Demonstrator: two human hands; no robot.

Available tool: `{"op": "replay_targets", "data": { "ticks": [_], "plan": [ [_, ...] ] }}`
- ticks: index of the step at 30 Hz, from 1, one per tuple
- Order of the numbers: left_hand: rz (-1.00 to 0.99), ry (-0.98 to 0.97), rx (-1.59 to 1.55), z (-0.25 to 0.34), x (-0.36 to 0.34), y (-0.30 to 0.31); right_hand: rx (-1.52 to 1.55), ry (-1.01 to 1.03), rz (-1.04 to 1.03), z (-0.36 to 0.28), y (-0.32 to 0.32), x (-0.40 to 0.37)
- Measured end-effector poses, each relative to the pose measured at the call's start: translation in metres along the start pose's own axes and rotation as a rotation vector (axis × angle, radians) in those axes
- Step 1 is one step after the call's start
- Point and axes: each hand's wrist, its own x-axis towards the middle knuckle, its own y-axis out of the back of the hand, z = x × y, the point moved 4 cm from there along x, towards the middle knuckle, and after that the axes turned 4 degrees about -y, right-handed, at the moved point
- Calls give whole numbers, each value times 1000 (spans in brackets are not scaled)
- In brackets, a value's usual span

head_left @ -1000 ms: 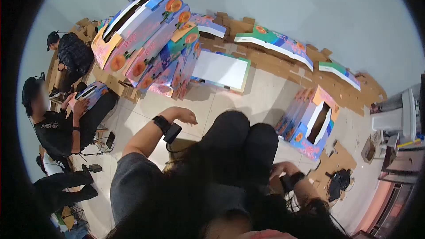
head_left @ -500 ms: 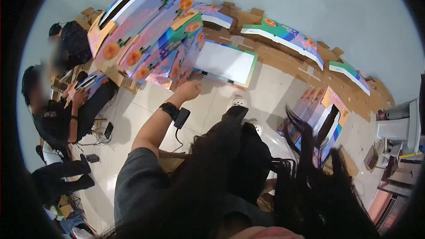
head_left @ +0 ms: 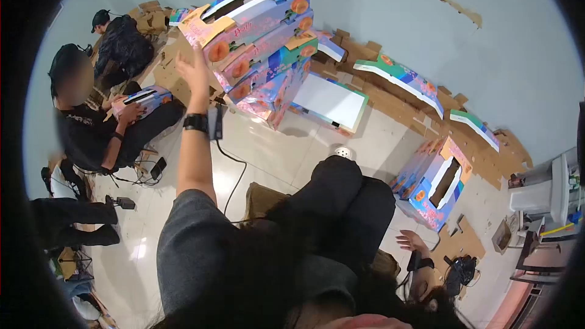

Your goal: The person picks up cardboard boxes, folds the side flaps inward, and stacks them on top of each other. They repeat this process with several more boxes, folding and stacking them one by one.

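Observation:
Raised at the left, my left hand (head_left: 194, 74) has its fingers apart beside the lower left corner of the top box in a tall stack of floral printed boxes (head_left: 259, 39). Whether the fingertips touch the cardboard is unclear; nothing is held. My right hand (head_left: 412, 241) is low at the right with spread, empty fingers, below another group of floral boxes (head_left: 440, 184) with a slot opening. A white panel with a green edge (head_left: 331, 102) lies on the floor right of the stack.
Flattened cardboard (head_left: 402, 106) with printed strips (head_left: 405, 79) runs along the wall. A seated co-worker (head_left: 85, 128) handles a floral box (head_left: 141, 102) at the left; another person (head_left: 125, 45) is behind. Cables lie on the floor. A sink (head_left: 539, 198) is far right.
My left hand has risen from near the floor panel to the side of the stack, fingers now spread. My right hand has come into view. The whole view has shifted.

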Motion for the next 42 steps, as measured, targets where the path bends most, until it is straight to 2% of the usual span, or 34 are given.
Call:
{"op": "replay_targets", "data": {
  "ticks": [1,3,5,7,8,11,12,15,16,19,21,23,24,25,27,29,30,33,36,38,40,42],
  "plan": [
    [-190,347,-277,-21,11,-13,-2,-70,80,9,11,3],
    [-426,745,-603,-31,12,-33,-57,-104,112,18,15,-5],
    [-515,845,-705,-34,15,-44,-80,-111,95,26,10,-9],
    [-596,872,-621,-13,12,-37,-71,-89,32,31,2,-14],
    [-640,885,-579,-5,11,-38,-100,-48,90,12,-22,-42],
    [-516,980,-504,-38,27,-48,-77,-42,50,19,-27,-22],
    [-605,979,-614,2,15,-34,-87,-36,55,19,-28,-13],
    [-673,1120,-558,-22,25,-38,-178,36,35,12,-29,-5],
    [-705,1101,-574,-27,29,-39,-219,-34,72,8,-28,5],
    [-812,1044,-628,-32,33,-39,-263,36,74,0,-23,15],
    [-832,960,-690,-67,48,-52,-272,61,75,-11,-22,12],
    [-863,932,-754,-56,39,-62,-286,66,159,-20,-21,8],
    [-878,946,-786,-29,28,-50,-224,118,149,-25,-20,3],
    [-893,960,-818,-8,18,-40,-303,207,223,-26,-17,4],
    [-971,935,-742,-3,18,-36,-393,285,263,-40,-23,-9],
    [-1012,876,-744,6,13,-32,-382,226,245,-55,-32,-20],
    [-1000,914,-736,14,8,-28,-379,193,234,-62,-36,-28],
    [-989,863,-730,24,-3,-8,-339,503,204,-95,-51,-48],
    [-1010,848,-808,42,-19,15,-285,770,362,-126,-57,-63],
    [-1084,838,-865,62,-28,26,-335,906,451,-168,-83,-130],
    [-1178,807,-947,87,-42,37,-14,962,262,-189,-77,-142],
    [-1298,795,-988,112,-64,36,183,1053,285,-210,-76,-181]
  ]
}}
